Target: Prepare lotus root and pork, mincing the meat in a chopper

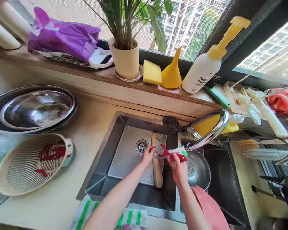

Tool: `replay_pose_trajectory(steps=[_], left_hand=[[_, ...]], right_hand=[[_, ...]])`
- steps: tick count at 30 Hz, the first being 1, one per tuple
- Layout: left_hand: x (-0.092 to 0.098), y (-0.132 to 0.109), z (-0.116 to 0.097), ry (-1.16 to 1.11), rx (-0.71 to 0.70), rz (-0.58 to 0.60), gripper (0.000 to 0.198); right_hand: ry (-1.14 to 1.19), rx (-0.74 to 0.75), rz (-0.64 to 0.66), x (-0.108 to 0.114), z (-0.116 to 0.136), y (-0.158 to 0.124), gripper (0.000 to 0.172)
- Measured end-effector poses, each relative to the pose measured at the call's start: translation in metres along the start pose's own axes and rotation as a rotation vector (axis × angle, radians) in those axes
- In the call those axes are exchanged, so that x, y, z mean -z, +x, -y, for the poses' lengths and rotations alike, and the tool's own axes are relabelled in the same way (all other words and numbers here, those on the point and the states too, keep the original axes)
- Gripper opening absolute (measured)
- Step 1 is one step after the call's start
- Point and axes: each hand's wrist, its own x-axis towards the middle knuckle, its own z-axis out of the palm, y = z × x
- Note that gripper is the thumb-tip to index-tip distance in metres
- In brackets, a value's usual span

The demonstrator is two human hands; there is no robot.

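My right hand (177, 167) is closed around the handle of a red Y-shaped peeler (163, 150), its head pointing left over the sink (127, 153). To the left, my left hand (147, 156) has its fingertips pinched together near the peeler head; whatever they hold is too small to make out. Below both hands a long, pale-brown, root-like vegetable (157, 172) lies lengthwise in the basin, partly covered by the left fingertips in this view. The chrome faucet (213, 131) reaches in from the right, its white spout end just behind the peeler, and water seems to splash there.
A metal strainer basket (199, 169) sits in the right basin. Left of the sink stand a colander (21, 172) with red strips inside and stacked steel bowls (36, 108). The sill holds a potted plant (126, 60), sponge (152, 72), funnel (172, 75) and pump bottle (201, 72).
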Motion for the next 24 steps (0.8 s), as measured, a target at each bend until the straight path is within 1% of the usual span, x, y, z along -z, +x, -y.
replay_pose_trajectory(steps=[5,9,11,12,15,17,18,20,24], left_hand=[[0.000,-0.006,-0.018,0.036,-0.051,0.081,0.013],[-0.004,-0.010,-0.026,0.093,-0.074,0.117,0.008],[-0.005,-0.011,-0.029,0.127,-0.084,0.112,0.010],[-0.005,-0.012,-0.031,0.143,-0.090,0.109,0.010],[-0.005,-0.014,-0.036,0.177,-0.102,0.102,0.007],[-0.006,-0.015,-0.039,0.174,-0.107,0.100,0.005],[-0.007,-0.015,-0.039,0.150,-0.108,0.100,0.007],[-0.010,-0.015,-0.037,0.078,-0.110,0.110,0.009],[-0.019,-0.014,-0.028,-0.026,-0.093,0.151,0.011]], right_hand=[[-0.085,0.062,0.023,0.002,-0.002,-0.007,0.036],[-0.255,0.187,0.080,0.000,-0.006,-0.016,0.035],[-0.402,0.309,0.126,-0.001,-0.007,-0.021,0.031],[-0.502,0.393,0.151,-0.001,-0.007,-0.024,0.027],[-0.801,0.713,0.241,-0.002,-0.005,-0.032,0.017],[-0.897,0.899,0.289,-0.002,-0.004,-0.037,0.018],[-0.917,0.962,0.303,-0.002,-0.004,-0.039,0.020],[-0.941,1.027,0.297,-0.002,-0.004,-0.041,0.022],[-0.984,1.048,0.238,0.004,-0.003,-0.042,0.022]])
